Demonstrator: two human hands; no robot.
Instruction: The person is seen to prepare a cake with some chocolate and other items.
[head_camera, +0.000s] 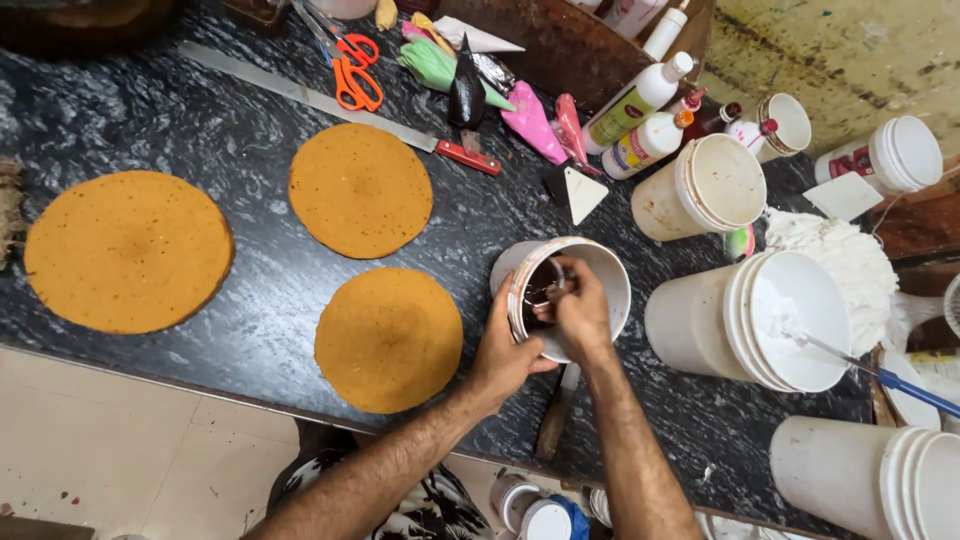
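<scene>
My left hand (500, 352) grips the near side of a small white tub (600, 268) and tilts it toward me on the dark marble counter (250, 290). My right hand (578, 310) reaches into the tub's mouth, its fingers closed on a metal utensil (541, 292) that dips into the dark contents. Three round flat brown cake layers lie to the left: a large one (128, 250) at far left, one (360, 190) further back, and one (388, 340) just beside my left hand.
A long knife (330, 105) with a red handle and orange scissors (355, 68) lie at the back, with piping bags (530, 120) and squeeze bottles (640, 100). Several white buckets (700, 320) stand at the right, one holding white cream and a blue-handled tool (880, 375). Another tool's handle (555, 420) lies under my wrist.
</scene>
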